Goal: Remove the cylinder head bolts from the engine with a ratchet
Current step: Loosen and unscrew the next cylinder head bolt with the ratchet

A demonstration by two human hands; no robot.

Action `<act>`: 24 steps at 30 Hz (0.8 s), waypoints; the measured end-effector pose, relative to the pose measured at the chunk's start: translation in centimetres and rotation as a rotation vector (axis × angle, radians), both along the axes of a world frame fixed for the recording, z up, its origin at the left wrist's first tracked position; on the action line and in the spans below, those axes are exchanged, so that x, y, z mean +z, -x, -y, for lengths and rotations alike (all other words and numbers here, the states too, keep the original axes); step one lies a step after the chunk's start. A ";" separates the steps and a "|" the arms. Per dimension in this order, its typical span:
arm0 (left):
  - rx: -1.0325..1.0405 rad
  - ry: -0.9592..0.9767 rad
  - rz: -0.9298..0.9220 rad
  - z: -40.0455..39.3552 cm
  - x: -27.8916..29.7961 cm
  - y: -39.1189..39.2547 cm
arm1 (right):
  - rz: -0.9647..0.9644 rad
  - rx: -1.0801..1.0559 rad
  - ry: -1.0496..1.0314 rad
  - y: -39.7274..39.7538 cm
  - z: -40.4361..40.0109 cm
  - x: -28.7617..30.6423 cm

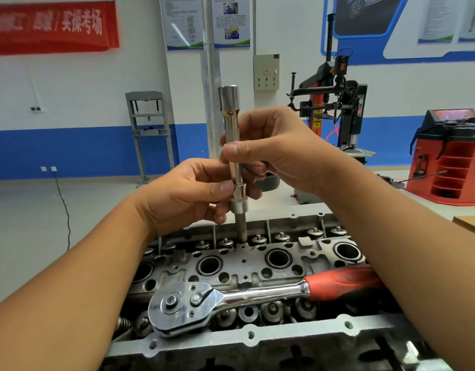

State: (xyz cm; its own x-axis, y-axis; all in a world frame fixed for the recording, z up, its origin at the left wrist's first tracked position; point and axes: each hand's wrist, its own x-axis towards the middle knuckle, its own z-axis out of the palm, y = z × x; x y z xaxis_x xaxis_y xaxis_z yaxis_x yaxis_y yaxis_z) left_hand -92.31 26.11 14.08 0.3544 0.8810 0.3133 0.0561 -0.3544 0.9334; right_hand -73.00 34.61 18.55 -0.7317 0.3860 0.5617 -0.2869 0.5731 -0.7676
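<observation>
From the head camera, both hands hold a polished steel extension bar with socket [235,156] upright over the grey aluminium cylinder head [257,266]. The right hand [279,148] pinches its shaft; the left hand [193,194] pinches lower down. The red-handled chrome ratchet [257,298] lies across the head.

This is looking like an automotive training workshop. A bare cylinder head [257,266] is lying in the foreground with a ratchet [231,298] resting on it, while a tyre changer [335,103] and a red wheel balancer [450,156] are standing behind. A red banner [51,25] and instructional posters [207,21] are hanging on the blue-banded wall.
</observation>
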 end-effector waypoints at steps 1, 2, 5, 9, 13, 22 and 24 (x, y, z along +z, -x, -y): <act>-0.010 -0.005 -0.009 0.0 0.0 0.1 | 0.006 0.003 0.000 0.0 0.0 0.0; 0.001 -0.020 -0.026 0.0 0.0 0.0 | 0.016 0.008 -0.002 -0.1 0.1 0.0; 0.114 -0.086 -0.075 -0.2 0.1 -0.5 | 0.029 0.038 -0.005 -0.1 0.1 0.1; 0.133 -0.081 -0.064 -0.5 0.0 -0.5 | 0.020 0.027 -0.012 0.0 0.1 0.0; -0.001 -0.007 0.010 -0.4 -0.2 -0.2 | -0.008 -0.003 0.020 0.1 0.0 0.0; 0.095 -0.112 0.027 -0.8 -0.3 -1.2 | 0.003 -0.038 0.002 0.1 -0.2 0.1; -0.024 -0.049 0.073 -0.5 -0.2 -0.8 | -0.007 -0.053 0.008 0.1 -0.1 0.1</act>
